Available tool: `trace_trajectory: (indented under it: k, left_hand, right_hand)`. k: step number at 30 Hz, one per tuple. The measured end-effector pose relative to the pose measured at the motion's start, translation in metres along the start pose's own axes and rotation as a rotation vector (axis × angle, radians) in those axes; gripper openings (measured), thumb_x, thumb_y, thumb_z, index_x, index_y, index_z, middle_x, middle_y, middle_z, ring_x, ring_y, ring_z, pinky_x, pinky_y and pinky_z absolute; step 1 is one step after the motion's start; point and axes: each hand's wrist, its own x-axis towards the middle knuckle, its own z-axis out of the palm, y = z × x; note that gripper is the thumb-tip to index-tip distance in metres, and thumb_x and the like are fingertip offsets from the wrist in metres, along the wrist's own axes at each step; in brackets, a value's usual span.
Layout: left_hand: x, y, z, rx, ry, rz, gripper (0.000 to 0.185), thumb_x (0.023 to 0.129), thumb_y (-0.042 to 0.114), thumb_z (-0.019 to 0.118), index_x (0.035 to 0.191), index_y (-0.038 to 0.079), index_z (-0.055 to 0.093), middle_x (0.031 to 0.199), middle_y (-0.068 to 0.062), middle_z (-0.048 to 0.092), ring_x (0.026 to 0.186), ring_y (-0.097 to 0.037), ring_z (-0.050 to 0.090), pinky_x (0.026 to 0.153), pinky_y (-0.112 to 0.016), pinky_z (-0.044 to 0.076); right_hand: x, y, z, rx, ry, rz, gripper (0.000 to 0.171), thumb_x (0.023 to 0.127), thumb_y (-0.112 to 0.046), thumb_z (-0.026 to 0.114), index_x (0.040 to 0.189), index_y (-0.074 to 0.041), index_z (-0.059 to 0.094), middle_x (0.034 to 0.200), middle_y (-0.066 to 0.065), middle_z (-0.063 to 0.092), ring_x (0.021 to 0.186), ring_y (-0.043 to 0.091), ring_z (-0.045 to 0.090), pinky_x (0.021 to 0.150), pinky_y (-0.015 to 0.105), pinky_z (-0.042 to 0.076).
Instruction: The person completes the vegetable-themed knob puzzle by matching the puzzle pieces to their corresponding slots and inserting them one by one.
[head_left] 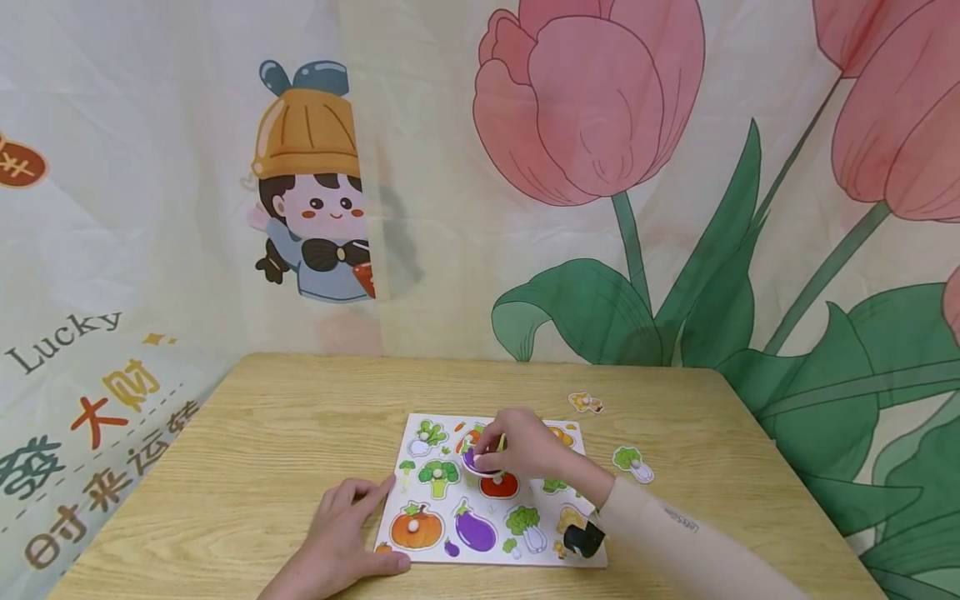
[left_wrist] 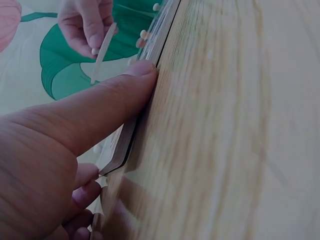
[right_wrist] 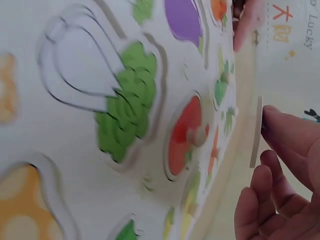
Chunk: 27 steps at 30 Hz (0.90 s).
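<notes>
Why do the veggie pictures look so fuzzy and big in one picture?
Right wrist view: the camera sits very close to the board, so the cabbage and tomato look huge and soft. Left wrist view: the thumb and table are smeared too. Head view: evenly lit, sharp, with edges bowed outward.

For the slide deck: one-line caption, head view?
Right hand lifts purple piece over puzzle board; left hand steadies it.

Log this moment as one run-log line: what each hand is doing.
left hand: presses puzzle board edge, steadying | right hand: pinches purple puzzle piece above board | loose pieces on table
</notes>
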Motion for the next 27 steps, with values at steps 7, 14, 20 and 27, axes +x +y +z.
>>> trace_trajectory:
  k: [7,14,20,27]
  left_hand:
    - [0.001,-0.001,0.001,0.013,0.015,0.010,0.118,0.063,0.066,0.094,0.160,0.015,0.050,0.140,-0.009,0.049,0.126,-0.033,0.039,0.108,-0.058,0.037]
    - [0.002,-0.001,0.001,0.014,0.010,0.011,0.117,0.064,0.065,0.094,0.160,0.016,0.050,0.140,-0.009,0.049,0.127,-0.034,0.040,0.108,-0.061,0.037]
    - [0.001,-0.001,0.001,0.011,0.005,0.000,0.117,0.064,0.064,0.095,0.160,0.016,0.049,0.140,-0.009,0.048,0.126,-0.033,0.040,0.108,-0.060,0.037]
    - [0.002,-0.002,0.002,0.009,0.000,-0.005,0.118,0.064,0.064,0.095,0.161,0.016,0.049,0.140,-0.009,0.048,0.125,-0.032,0.040,0.108,-0.060,0.037]
  right_hand:
    - [-0.019,-0.001,0.015,0.029,0.009,-0.027,0.008,0.089,-0.020,0.088,0.083,-0.021,0.083,0.077,-0.017,0.064,0.080,0.009,0.057,0.069,0.023,0.045]
    - [-0.032,-0.006,0.028,0.073,0.021,-0.032,0.011,0.088,-0.020,0.089,0.080,-0.023,0.082,0.074,-0.015,0.062,0.076,0.006,0.057,0.066,0.020,0.045]
    - [-0.038,-0.008,0.037,0.090,0.025,-0.016,0.013,0.087,-0.020,0.089,0.079,-0.025,0.081,0.072,-0.016,0.062,0.074,0.005,0.056,0.064,0.019,0.043]
    - [-0.041,-0.009,0.046,0.096,0.002,-0.015,0.014,0.087,-0.019,0.090,0.078,-0.024,0.080,0.068,-0.018,0.061,0.071,-0.001,0.054,0.065,0.018,0.044]
